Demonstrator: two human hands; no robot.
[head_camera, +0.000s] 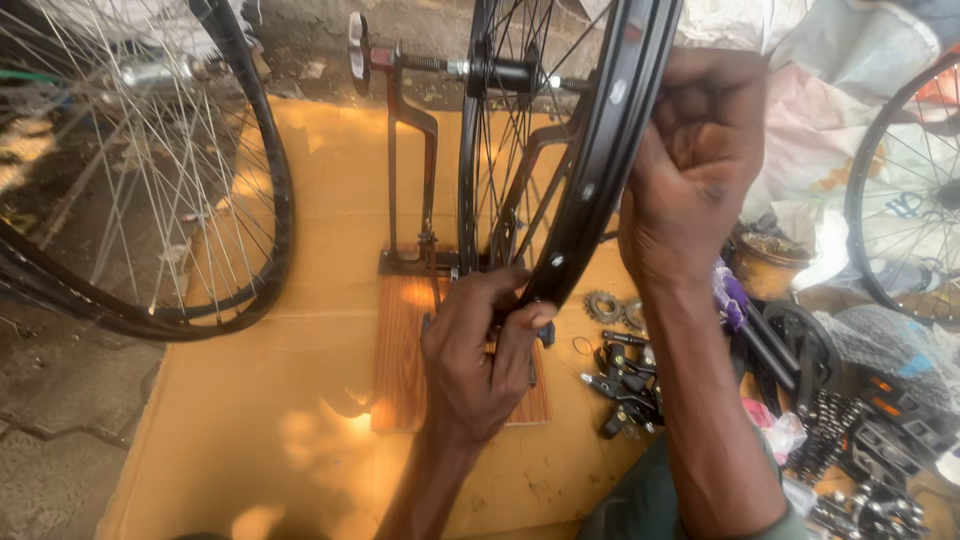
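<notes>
Head view showed the left hand (478, 355) closed around the bottom of the black rim (600, 150), and the right hand (700, 160) gripped the same rim higher up. The rim sat in the stand (410, 180), over the wooden board (405, 350). A finger could likely get caught among the spokes (520, 170) if the rim spun.

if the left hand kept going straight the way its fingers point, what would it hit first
The left hand already grips the black rim at its lower edge. Pushing on up and away, it would likely meet the spokes first, though depth is unclear.
</notes>
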